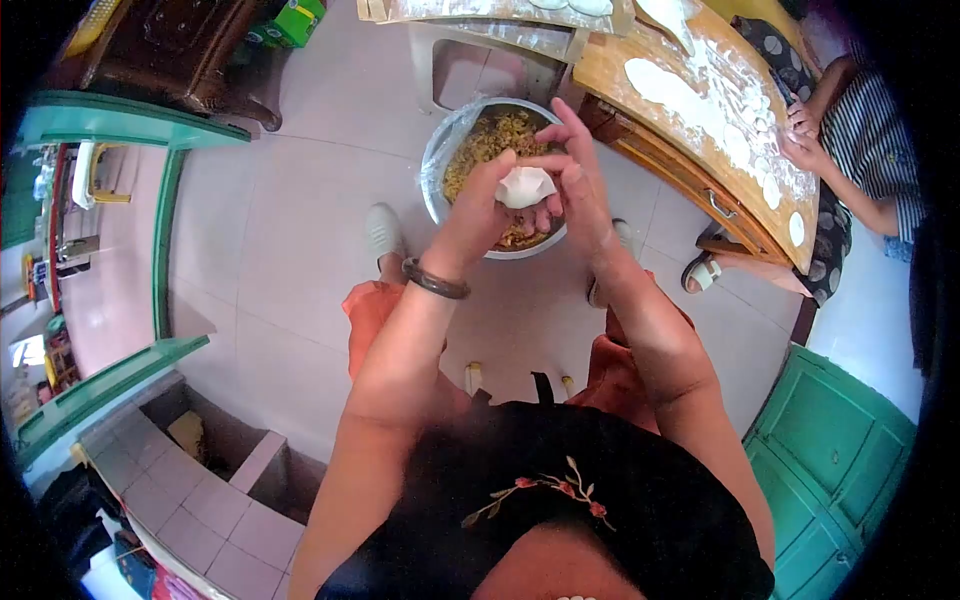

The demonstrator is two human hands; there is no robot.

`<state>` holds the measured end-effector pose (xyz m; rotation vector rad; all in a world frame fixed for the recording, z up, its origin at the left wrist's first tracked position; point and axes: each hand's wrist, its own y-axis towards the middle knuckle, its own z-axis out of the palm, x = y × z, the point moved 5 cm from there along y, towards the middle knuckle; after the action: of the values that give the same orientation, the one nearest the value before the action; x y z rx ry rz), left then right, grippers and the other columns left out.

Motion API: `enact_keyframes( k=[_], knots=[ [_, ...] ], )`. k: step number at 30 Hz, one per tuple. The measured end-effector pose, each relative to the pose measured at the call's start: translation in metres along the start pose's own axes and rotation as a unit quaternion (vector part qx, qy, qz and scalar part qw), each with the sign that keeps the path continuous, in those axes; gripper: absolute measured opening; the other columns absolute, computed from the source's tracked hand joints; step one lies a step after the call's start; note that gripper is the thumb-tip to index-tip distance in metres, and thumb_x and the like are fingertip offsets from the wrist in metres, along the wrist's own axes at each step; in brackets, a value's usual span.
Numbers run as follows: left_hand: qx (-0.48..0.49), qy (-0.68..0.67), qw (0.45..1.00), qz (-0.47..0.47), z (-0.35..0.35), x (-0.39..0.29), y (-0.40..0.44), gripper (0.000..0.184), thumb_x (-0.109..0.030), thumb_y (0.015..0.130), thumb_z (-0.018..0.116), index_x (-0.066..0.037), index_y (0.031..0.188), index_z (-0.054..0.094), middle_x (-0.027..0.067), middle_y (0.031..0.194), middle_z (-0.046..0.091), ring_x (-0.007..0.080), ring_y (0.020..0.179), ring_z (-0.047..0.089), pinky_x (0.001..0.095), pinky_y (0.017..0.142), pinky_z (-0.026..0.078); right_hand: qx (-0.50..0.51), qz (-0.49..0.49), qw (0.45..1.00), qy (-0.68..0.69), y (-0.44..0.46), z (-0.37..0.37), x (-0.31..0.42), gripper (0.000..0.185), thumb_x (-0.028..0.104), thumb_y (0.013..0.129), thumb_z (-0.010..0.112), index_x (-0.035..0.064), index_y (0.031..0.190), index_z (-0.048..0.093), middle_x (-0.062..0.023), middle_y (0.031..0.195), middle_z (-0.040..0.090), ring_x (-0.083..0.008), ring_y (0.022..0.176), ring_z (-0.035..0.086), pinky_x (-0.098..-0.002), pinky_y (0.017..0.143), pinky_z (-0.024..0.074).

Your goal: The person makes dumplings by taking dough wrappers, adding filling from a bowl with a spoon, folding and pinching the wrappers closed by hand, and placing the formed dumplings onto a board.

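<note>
A white dough dumpling [526, 188] is held between my two hands, above a large metal bowl [432, 190] of chopped filling [487, 142]. My left hand [482, 207], with a dark bangle at the wrist, cups the dumpling, its thumb on the near side and its fingertips showing underneath. On the other side, my right hand [583, 188] presses against the dumpling with its thumb and a finger, while its other fingers stretch out past it. The dough's underside is hidden by my fingers. Clear plastic wrap [462, 125] hangs over the bowl's left rim.
At the right stands a floured wooden table [640, 60] with dough [665, 90] and round wrappers [796, 228]. Another person's hands [803, 140] work dough at its edge. A floured board [480, 10] lies at the top. A green door [830, 430] is at lower right.
</note>
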<state>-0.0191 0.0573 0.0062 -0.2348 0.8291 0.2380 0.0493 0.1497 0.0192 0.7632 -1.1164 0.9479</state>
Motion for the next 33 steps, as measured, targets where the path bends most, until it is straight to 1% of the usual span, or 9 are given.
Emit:
enact_keyframes(
  k=[4, 10, 15, 18, 21, 25, 28, 29, 33],
  knots=[
    [-0.004, 0.033, 0.999, 0.006, 0.001, -0.004, 0.001, 0.080, -0.067, 0.092, 0.018, -0.007, 0.144, 0.029, 0.0099, 0.081, 0.064, 0.0155, 0.065, 0.060, 0.0237, 0.056, 0.045, -0.053, -0.008, 0.998, -0.033, 0.004, -0.015, -0.001, 0.052, 0.034, 0.092, 0.050, 0.0076, 0.135, 0.040, -0.0041, 0.110, 0.046, -0.0085, 0.068, 0.050, -0.0216, 0.058, 0.0411],
    [-0.032, 0.040, 0.998, -0.023, -0.005, -0.003, -0.001, 0.088, -0.074, 0.086, 0.013, -0.013, 0.149, 0.011, 0.0062, 0.084, 0.065, 0.0138, 0.061, 0.059, 0.0217, 0.051, 0.044, -0.008, 0.095, 0.994, -0.059, 0.006, -0.006, 0.006, 0.026, 0.020, 0.089, 0.061, 0.0005, 0.107, 0.058, -0.0043, 0.085, 0.058, -0.0094, 0.060, 0.051, -0.0233, 0.062, 0.0439],
    [-0.069, 0.091, 0.993, -0.028, -0.019, 0.010, 0.002, 0.086, -0.073, 0.087, 0.012, -0.013, 0.149, 0.010, 0.0085, 0.127, 0.051, 0.0163, 0.095, 0.059, 0.0233, 0.067, 0.048, 0.053, 0.029, 0.982, -0.178, 0.007, 0.003, 0.007, 0.016, 0.015, 0.087, 0.063, -0.0013, 0.089, 0.061, -0.0032, 0.084, 0.056, -0.0094, 0.067, 0.055, -0.0220, 0.060, 0.0461],
    [-0.053, 0.128, 0.984, -0.108, -0.021, 0.008, -0.003, 0.085, -0.071, 0.088, 0.012, -0.013, 0.149, 0.012, 0.0090, 0.136, 0.045, 0.0167, 0.106, 0.056, 0.0241, 0.074, 0.049, 0.048, 0.024, 0.981, -0.188, 0.008, 0.001, 0.002, 0.015, 0.012, 0.085, 0.064, -0.0018, 0.081, 0.061, -0.0030, 0.083, 0.055, -0.0094, 0.075, 0.055, -0.0239, 0.065, 0.0459],
    [-0.055, 0.130, 0.986, -0.086, -0.020, 0.008, -0.001, 0.084, -0.071, 0.088, 0.013, -0.013, 0.148, 0.016, 0.0068, 0.123, 0.055, 0.0137, 0.090, 0.059, 0.0220, 0.066, 0.048, 0.017, 0.114, 0.987, -0.112, 0.002, 0.007, 0.010, 0.013, 0.009, 0.084, 0.063, -0.0019, 0.078, 0.060, -0.0043, 0.081, 0.055, -0.0115, 0.078, 0.054, -0.0279, 0.070, 0.0440],
    [-0.035, 0.157, 0.984, -0.078, -0.018, 0.004, -0.004, 0.083, -0.071, 0.089, 0.018, -0.012, 0.147, 0.021, 0.0031, 0.104, 0.063, 0.0099, 0.071, 0.060, 0.0194, 0.055, 0.046, -0.008, -0.056, 0.970, -0.235, 0.004, 0.000, 0.012, 0.010, 0.007, 0.084, 0.062, -0.0014, 0.079, 0.060, -0.0075, 0.078, 0.055, -0.0163, 0.074, 0.055, -0.0298, 0.068, 0.0442],
    [-0.049, 0.284, 0.958, -0.008, -0.018, -0.004, -0.004, 0.052, -0.046, 0.098, 0.037, -0.006, 0.126, 0.053, 0.0057, 0.110, 0.060, 0.0105, 0.078, 0.062, 0.0213, 0.059, 0.049, -0.022, -0.128, 0.952, -0.278, 0.005, -0.002, 0.021, 0.010, 0.008, 0.085, 0.061, -0.0012, 0.080, 0.061, -0.0094, 0.078, 0.055, -0.0201, 0.075, 0.055, -0.0299, 0.070, 0.0440],
    [-0.111, 0.266, 0.955, -0.064, -0.012, -0.004, -0.005, 0.036, -0.033, 0.098, 0.045, -0.005, 0.116, 0.058, 0.0038, 0.101, 0.062, 0.0091, 0.074, 0.060, 0.0213, 0.059, 0.048, -0.007, -0.121, 0.953, -0.278, 0.004, -0.006, 0.019, 0.012, 0.010, 0.086, 0.060, -0.0011, 0.082, 0.062, -0.0099, 0.079, 0.056, -0.0212, 0.075, 0.056, -0.0302, 0.071, 0.0441],
    [-0.128, 0.291, 0.948, -0.023, -0.024, -0.002, -0.002, 0.025, -0.023, 0.094, 0.055, -0.005, 0.112, 0.059, -0.0012, 0.083, 0.061, 0.0064, 0.068, 0.057, 0.0213, 0.056, 0.047, -0.019, -0.163, 0.949, -0.270, 0.005, -0.009, 0.021, 0.024, 0.020, 0.092, 0.053, -0.0006, 0.096, 0.065, -0.0109, 0.085, 0.057, -0.0236, 0.079, 0.055, -0.0322, 0.075, 0.0440]
  ],
)
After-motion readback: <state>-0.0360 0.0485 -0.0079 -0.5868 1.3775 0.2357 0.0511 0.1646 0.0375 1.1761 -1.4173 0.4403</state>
